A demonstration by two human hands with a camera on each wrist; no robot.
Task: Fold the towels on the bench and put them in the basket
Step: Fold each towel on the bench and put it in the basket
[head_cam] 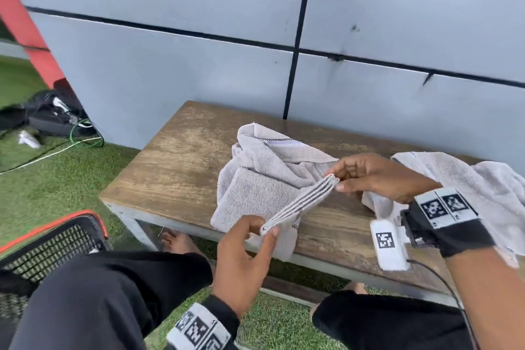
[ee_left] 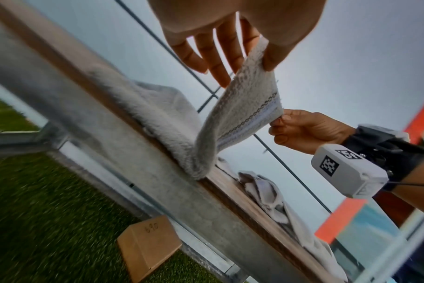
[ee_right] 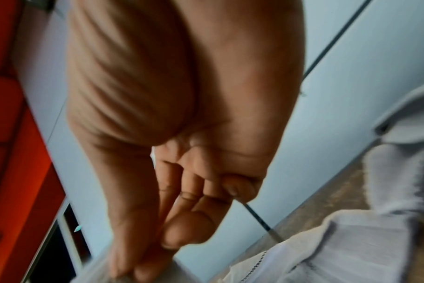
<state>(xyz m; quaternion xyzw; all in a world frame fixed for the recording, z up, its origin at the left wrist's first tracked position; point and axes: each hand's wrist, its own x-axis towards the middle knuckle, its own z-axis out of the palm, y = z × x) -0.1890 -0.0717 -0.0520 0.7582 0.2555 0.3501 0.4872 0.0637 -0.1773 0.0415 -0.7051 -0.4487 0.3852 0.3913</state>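
A person sits before a wooden bench (head_cam: pixel 176 156). Their left hand (head_cam: pixel 244 253) and right hand (head_cam: pixel 377 176) each pinch one end of a grey towel's (head_cam: pixel 255 193) folded edge, lifting it taut while the rest lies on the bench. A second towel (head_cam: pixel 468 179) lies crumpled to the right. A mesh basket (head_cam: pixel 56 239) stands on the grass, lower left

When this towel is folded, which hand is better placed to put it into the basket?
Probably the left hand. The basket stands on the person's left side, beside the bench. The right hand pinches the towel farther from it.
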